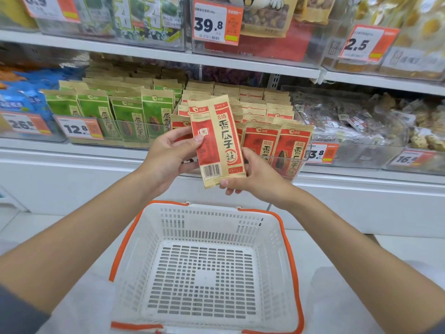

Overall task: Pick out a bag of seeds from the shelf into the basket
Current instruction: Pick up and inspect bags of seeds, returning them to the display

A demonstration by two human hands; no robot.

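Both hands hold one red bag [218,141] upright, clear of the shelf [72,150]; left hand [168,157] pinches its left edge, thumb on the front; right hand [255,177] clasps its lower right corner, thumb under the bottom edge; behind the grip stand more red bags [277,145], green bags [125,116] to its left; below the grip sits the basket [207,273], nothing in it.

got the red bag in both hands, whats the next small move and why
Probably lower the bag straight down and let go over the basket. The left hand and right hand both grip it in the air, and the basket sits open and empty right below them.
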